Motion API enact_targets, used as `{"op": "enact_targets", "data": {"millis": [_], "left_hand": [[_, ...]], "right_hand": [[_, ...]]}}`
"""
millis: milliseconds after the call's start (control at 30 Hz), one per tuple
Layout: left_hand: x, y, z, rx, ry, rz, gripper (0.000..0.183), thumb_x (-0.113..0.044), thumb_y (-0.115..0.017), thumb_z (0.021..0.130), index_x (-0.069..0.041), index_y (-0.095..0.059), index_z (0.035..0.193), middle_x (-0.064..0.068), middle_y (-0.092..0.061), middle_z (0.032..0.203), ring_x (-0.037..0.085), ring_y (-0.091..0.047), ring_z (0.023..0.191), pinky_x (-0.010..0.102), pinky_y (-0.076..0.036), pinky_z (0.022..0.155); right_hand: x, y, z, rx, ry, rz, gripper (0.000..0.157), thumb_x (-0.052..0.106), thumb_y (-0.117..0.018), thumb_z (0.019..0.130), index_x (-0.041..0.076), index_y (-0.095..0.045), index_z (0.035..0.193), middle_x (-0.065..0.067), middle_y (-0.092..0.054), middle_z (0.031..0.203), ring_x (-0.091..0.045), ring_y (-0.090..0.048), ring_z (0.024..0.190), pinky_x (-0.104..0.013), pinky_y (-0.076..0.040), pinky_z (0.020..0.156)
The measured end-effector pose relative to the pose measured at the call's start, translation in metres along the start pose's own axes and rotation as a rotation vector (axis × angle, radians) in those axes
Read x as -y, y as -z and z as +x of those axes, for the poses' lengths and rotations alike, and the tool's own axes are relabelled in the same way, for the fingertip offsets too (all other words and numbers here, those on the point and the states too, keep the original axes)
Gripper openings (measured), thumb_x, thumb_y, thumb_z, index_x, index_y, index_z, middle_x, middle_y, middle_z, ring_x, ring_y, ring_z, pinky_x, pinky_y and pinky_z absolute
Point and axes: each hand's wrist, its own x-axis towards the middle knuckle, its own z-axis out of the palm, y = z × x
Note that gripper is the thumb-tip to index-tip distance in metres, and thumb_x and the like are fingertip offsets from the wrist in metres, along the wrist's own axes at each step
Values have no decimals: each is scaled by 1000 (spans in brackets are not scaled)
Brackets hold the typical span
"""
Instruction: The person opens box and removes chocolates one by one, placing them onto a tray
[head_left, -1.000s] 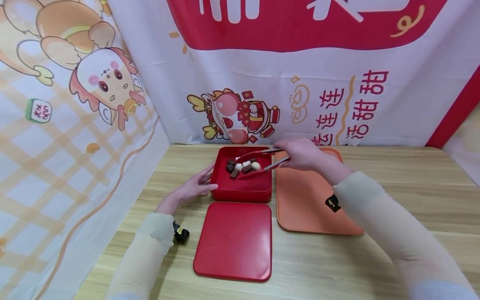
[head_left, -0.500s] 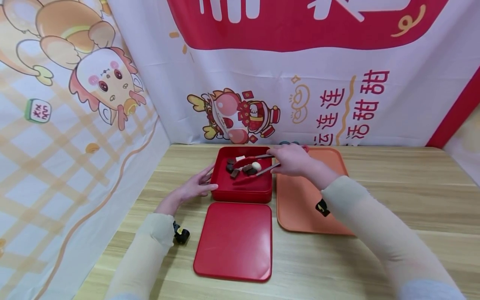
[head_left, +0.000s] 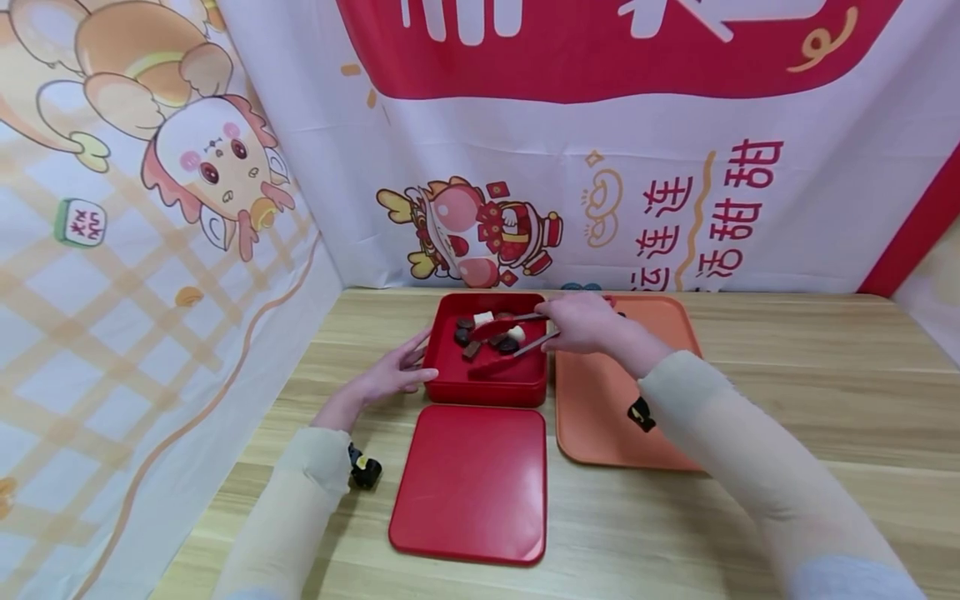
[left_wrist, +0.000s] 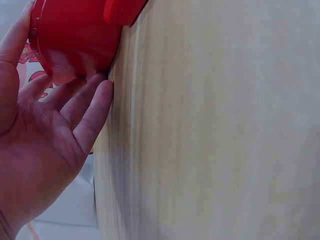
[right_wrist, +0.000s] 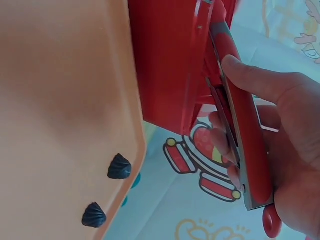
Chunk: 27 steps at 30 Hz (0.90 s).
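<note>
1. Left arm (head_left: 285, 517) reaches forward near the left edge of the table (head_left: 795, 375).
2. Left hand (head_left: 392, 372), fingers extended and thumb apart, is toward the far left corner.
3. Right arm (head_left: 757, 458) slants forward and inward.
4. Right hand (head_left: 585, 322), near the far edge, grips with curled fingers.

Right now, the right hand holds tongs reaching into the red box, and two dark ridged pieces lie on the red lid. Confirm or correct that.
Wrong surface: the dark ridged pieces lie on the orange tray, as the right wrist view shows. The right hand does hold tongs reaching into the red box.
</note>
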Motion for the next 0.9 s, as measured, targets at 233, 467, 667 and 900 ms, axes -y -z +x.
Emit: {"op": "enact_targets", "data": {"millis": [233,467,667,900], "left_hand": [[1,2,1,-6,2,-16,83,-16,-64,96,-24,-9,158,16,-16,159,34,-39,123,29,-46,68],[1,0,1,-9,21,-4,84,-19,-65,95,-26,-10,158,17,-17,159,34,-34,132,34,-50,78],[1,0,0,-10,15,-3,84,-20,-65,95,-24,-10,158,17,-17,159,36,-30,138,42,-50,87],[1,0,0,-5,13,-6,83,-20,-65,95,-25,-10,158,16,-16,159,35,-40,129,37,-50,81]], "right_hand": [[-2,5,-3,13,46,36,55,30,-80,81,7,-63,129,-10,-66,117,-25,-59,100,-44,-49,87],[-3,-2,1,17,49,44,55,33,-76,85,7,-62,131,-10,-65,122,-25,-59,109,-44,-47,93],[-4,-6,1,25,34,77,52,32,-75,86,10,-62,132,-10,-64,123,-26,-58,110,-45,-46,94],[-8,-10,0,-1,42,88,51,36,-73,87,13,-63,131,-9,-66,119,-25,-60,105,-43,-48,89]]}}
